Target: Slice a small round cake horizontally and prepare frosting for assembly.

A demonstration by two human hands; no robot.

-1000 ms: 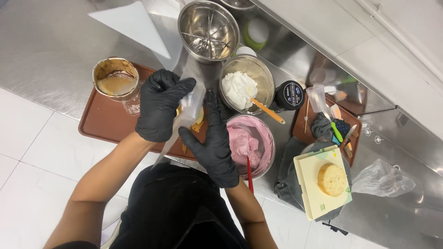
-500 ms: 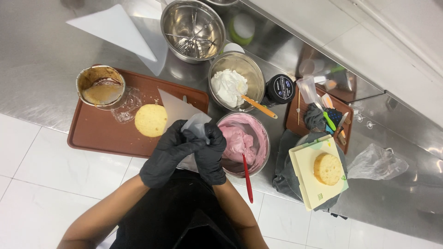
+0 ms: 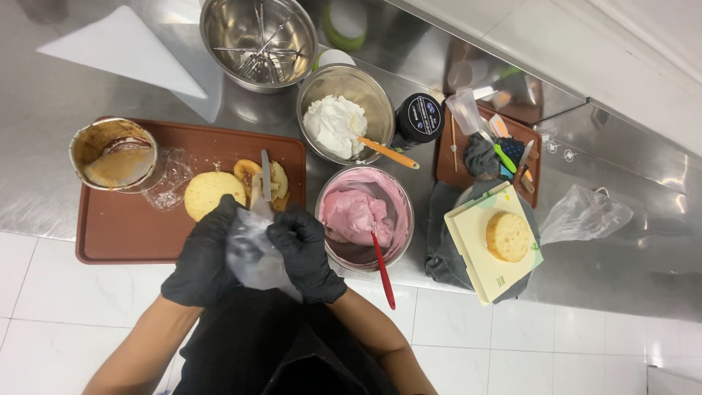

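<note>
Both my hands wear black gloves and grip a clear plastic piping bag (image 3: 252,252) close to my body. My left hand (image 3: 201,256) holds its left side, my right hand (image 3: 303,249) its right. Just beyond them on the brown tray (image 3: 131,234) lie a round yellow sponge cake (image 3: 208,192) and sliced cake pieces with a knife (image 3: 265,179) across them. To the right stands a steel bowl of pink cream (image 3: 358,216) with a red spatula (image 3: 382,265).
A bowl of white cream (image 3: 336,121) with an orange spatula, a bowl with whisks (image 3: 259,40), a caramel-smeared tin (image 3: 113,157), a black jar (image 3: 420,117), a second small tray of tools (image 3: 497,150), a sponge round on a pale board (image 3: 507,235), a plastic bag (image 3: 585,216).
My hands have drawn back from over the tray toward my body, closing together around the piping bag. The cakes and knife on the tray are now uncovered.
</note>
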